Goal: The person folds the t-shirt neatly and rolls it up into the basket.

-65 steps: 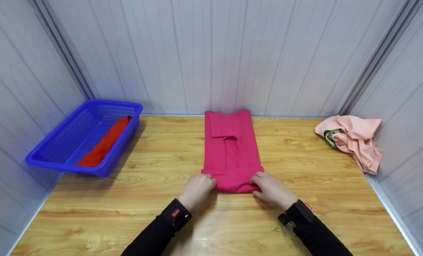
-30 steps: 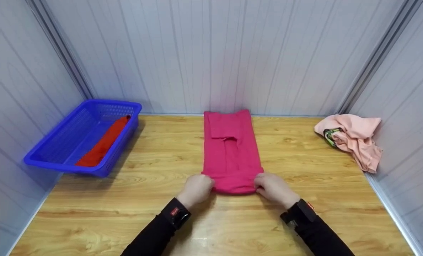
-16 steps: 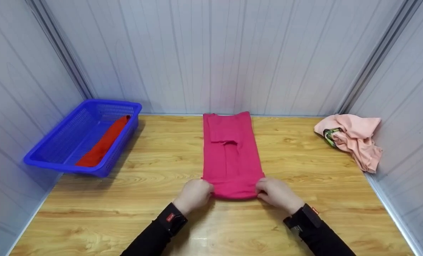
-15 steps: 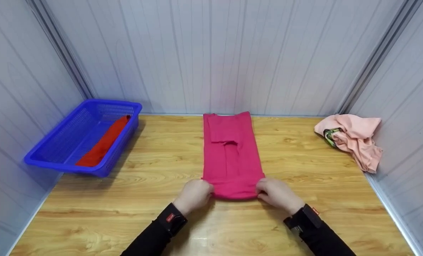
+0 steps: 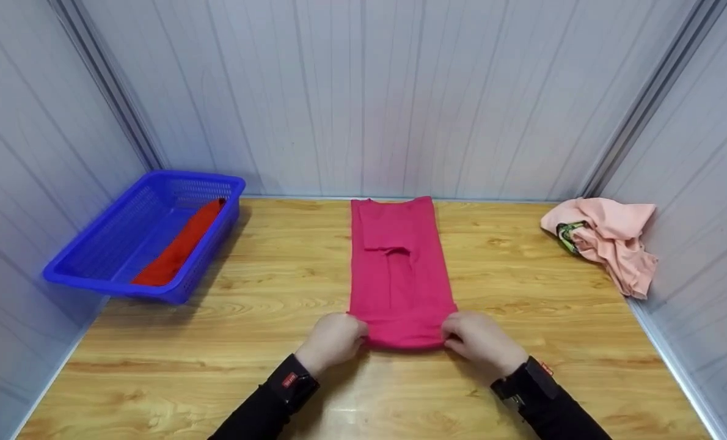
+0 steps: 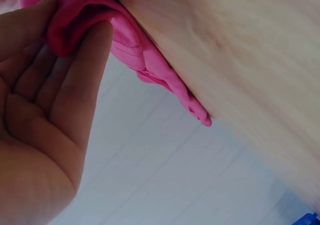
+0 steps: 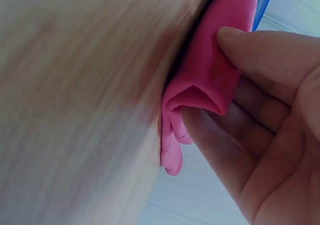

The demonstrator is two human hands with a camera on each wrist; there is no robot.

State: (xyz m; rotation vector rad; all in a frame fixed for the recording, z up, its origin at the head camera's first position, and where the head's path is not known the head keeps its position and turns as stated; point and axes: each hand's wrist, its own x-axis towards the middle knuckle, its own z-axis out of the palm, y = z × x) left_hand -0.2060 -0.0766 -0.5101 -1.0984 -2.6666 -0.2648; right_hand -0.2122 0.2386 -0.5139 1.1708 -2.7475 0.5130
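Note:
A bright pink shirt (image 5: 376,281), folded into a long narrow strip, lies on the wooden table, its near end turned up in a band. My left hand (image 5: 333,339) grips the left corner of that band; in the left wrist view the cloth (image 6: 67,22) is pinched between thumb and fingers. At the opposite corner my right hand (image 5: 482,342) pinches the shirt. The right wrist view shows the thumb on top of the rolled cloth (image 7: 210,65) and fingers beneath it. A sleeve-like flap lies across the shirt's far half.
At the left stands a blue plastic basket (image 5: 88,284) with a folded red-orange cloth (image 5: 180,250) inside. A crumpled peach garment (image 5: 614,229) with a green print lies by the right wall. Pale panel walls (image 5: 388,104) enclose the table (image 5: 247,379) at the back and sides.
Both hands have drawn back a little toward the person, and the pink shirt has slid with them, its far end now slightly farther from the back wall. Basket and peach garment stay put.

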